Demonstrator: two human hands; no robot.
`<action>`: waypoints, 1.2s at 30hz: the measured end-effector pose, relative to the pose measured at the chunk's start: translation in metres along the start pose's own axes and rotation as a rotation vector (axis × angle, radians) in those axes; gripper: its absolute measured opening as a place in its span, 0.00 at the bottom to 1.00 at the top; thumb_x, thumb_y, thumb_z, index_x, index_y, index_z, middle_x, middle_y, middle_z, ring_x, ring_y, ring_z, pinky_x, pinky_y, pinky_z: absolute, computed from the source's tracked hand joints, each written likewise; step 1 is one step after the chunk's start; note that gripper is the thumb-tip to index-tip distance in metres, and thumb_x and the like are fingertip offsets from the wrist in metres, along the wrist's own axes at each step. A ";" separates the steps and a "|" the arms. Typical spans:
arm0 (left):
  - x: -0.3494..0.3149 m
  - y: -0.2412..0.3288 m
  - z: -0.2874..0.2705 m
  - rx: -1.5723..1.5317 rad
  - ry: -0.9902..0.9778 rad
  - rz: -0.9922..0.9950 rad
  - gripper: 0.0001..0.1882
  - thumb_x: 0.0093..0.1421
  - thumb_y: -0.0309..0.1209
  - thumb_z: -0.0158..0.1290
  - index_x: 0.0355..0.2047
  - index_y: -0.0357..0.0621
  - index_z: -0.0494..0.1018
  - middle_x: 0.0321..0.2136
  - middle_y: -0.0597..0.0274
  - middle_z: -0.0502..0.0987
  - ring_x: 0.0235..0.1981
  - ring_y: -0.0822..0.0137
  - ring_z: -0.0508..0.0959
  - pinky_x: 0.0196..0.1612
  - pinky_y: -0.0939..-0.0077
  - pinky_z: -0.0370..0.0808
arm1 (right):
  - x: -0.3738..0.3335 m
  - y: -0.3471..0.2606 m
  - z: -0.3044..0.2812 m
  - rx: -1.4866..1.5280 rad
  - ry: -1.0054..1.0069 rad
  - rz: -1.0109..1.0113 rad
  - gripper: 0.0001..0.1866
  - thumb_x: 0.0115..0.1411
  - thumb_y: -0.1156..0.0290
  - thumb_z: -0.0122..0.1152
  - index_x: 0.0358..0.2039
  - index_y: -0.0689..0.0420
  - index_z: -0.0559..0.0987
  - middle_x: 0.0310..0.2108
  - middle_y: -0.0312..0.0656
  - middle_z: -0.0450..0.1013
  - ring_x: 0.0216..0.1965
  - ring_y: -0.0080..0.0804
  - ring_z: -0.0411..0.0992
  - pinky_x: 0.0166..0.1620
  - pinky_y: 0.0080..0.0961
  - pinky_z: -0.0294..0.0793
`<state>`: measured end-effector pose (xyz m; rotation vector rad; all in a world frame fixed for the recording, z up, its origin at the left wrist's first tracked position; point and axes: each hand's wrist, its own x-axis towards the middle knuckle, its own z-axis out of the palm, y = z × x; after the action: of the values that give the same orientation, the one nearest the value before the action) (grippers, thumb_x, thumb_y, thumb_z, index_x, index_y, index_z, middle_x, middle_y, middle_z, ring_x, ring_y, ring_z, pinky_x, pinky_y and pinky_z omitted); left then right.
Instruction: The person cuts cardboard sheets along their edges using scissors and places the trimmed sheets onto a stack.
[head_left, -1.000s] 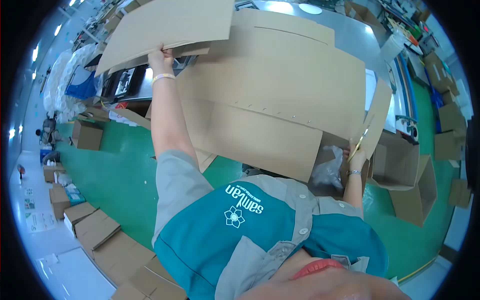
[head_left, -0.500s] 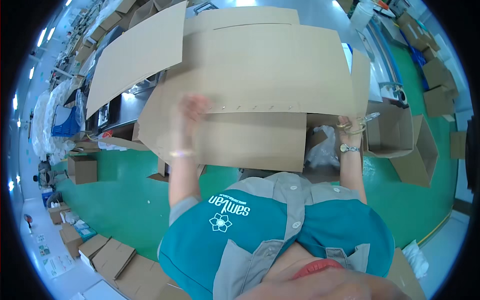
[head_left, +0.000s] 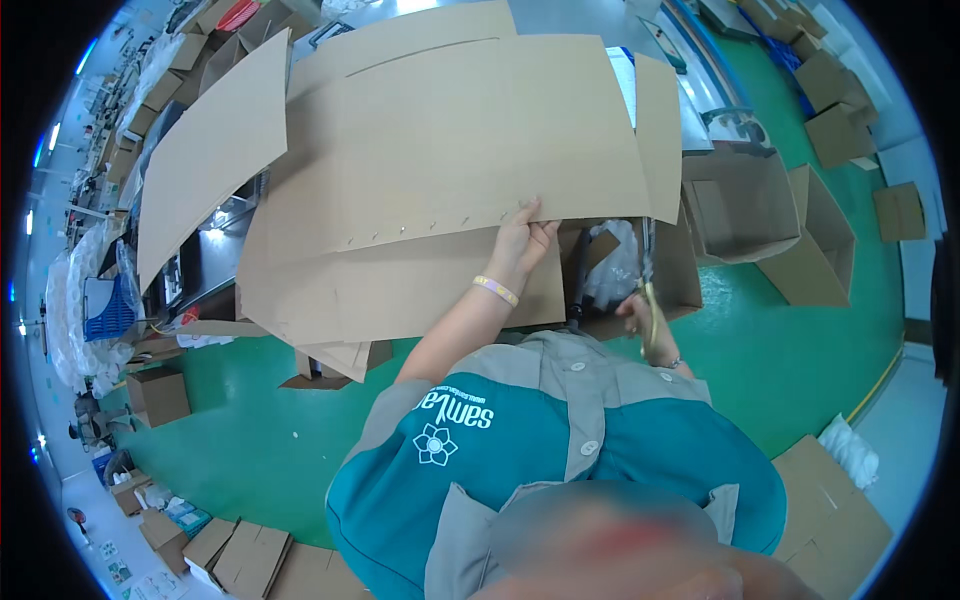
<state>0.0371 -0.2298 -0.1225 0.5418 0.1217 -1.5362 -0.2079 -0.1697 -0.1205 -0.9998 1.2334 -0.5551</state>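
- Head view, seen from my remote post, showed a green floor (head_left: 250,430) spread around a metal table (head_left: 560,15) that was mostly covered by cardboard.
- Of the cardboard, I saw the big sheet (head_left: 450,130) lying over the table, its near edge overlapping a lower sheet (head_left: 440,285), with a narrow flap (head_left: 657,130) at its right end.
- Below the flap I had an open box (head_left: 680,275), with a clear bag (head_left: 612,265) inside it.
- At the sheet's near edge, right of its middle, rested the left hand (head_left: 522,245), fingertips on top; I couldn't tell whether the thumb pinched from beneath.
- Lower and to the right, the right hand (head_left: 655,335) was closed around the gold handles of the scissors (head_left: 648,290).
- The blades pointed up toward the flap's lower end; I couldn't tell whether they touched it.
- To handle this well, I judged, the left hand needed to steady the sheet firmly, fingers clear of the blades, while the right wrist stayed straight and the tips avoided the bag.
- As for writing, the teal shirt (head_left: 660,450) bore white lettering and a flower outline; the sheet showed only a row of small marks, no print I could make out, and the distant wall notices were too small to read.
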 end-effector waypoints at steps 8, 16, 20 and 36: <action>0.002 -0.012 0.008 0.023 -0.019 0.048 0.08 0.56 0.25 0.43 0.36 0.39 0.63 0.36 0.57 0.71 0.39 0.63 0.72 0.42 0.68 0.73 | 0.018 -0.024 0.029 -0.022 -0.208 0.019 0.20 0.54 0.50 0.46 0.34 0.55 0.68 0.24 0.32 0.66 0.21 0.14 0.59 0.21 0.10 0.58; 0.001 -0.014 0.004 0.032 -0.021 0.058 0.09 0.57 0.25 0.42 0.38 0.38 0.62 0.37 0.58 0.70 0.40 0.64 0.72 0.43 0.68 0.71 | 0.040 -0.037 0.044 -0.012 -0.121 0.121 0.26 0.49 0.41 0.46 0.28 0.55 0.66 0.21 0.32 0.65 0.17 0.14 0.58 0.16 0.11 0.58; -0.001 -0.012 0.006 0.079 -0.010 0.057 0.08 0.57 0.25 0.42 0.37 0.38 0.63 0.37 0.57 0.70 0.40 0.64 0.72 0.42 0.69 0.72 | 0.041 -0.039 0.049 -0.031 -0.061 0.188 0.27 0.49 0.40 0.46 0.21 0.55 0.66 0.15 0.32 0.62 0.12 0.16 0.56 0.13 0.13 0.56; -0.012 -0.025 0.004 0.226 -0.004 -0.061 0.07 0.56 0.25 0.42 0.34 0.35 0.65 0.34 0.56 0.72 0.38 0.65 0.73 0.44 0.74 0.71 | 0.057 -0.041 0.050 0.132 0.054 0.141 0.28 0.48 0.41 0.48 0.10 0.53 0.65 0.08 0.30 0.58 0.09 0.17 0.56 0.13 0.13 0.53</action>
<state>0.0109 -0.2189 -0.1208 0.7187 -0.0397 -1.6205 -0.1378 -0.2199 -0.1137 -0.7852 1.2870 -0.5488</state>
